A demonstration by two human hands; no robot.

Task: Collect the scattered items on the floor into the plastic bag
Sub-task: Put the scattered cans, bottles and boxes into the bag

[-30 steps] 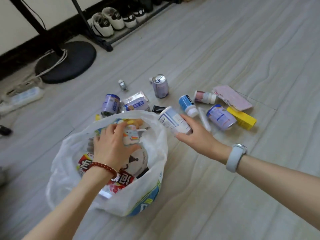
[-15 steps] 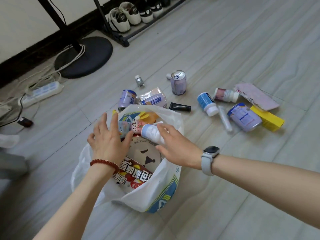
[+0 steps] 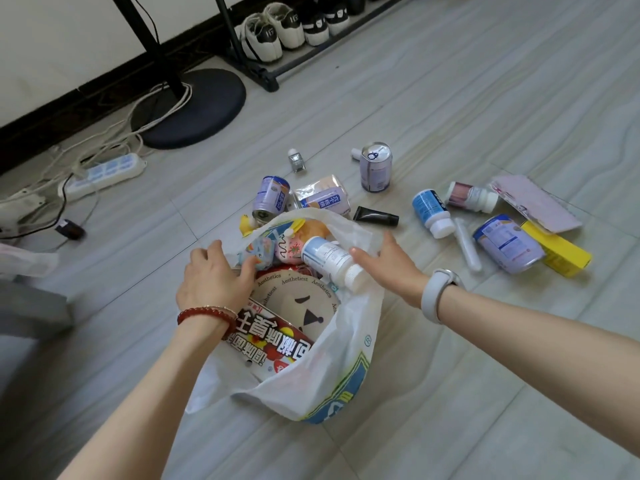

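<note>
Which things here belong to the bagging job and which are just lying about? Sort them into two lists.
Belongs to the job:
plastic bag
white bottle at the right hand
left hand at the bag's rim
upright can
black tube
blue bottle
yellow box

Just lying about:
power strip
fan base
shoes

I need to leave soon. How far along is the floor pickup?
Partly done. The plastic bag already holds snack packets. The right hand is dropping a white bottle in while the left hand holds the rim. Cans, bottles and a yellow box remain outside.
</note>
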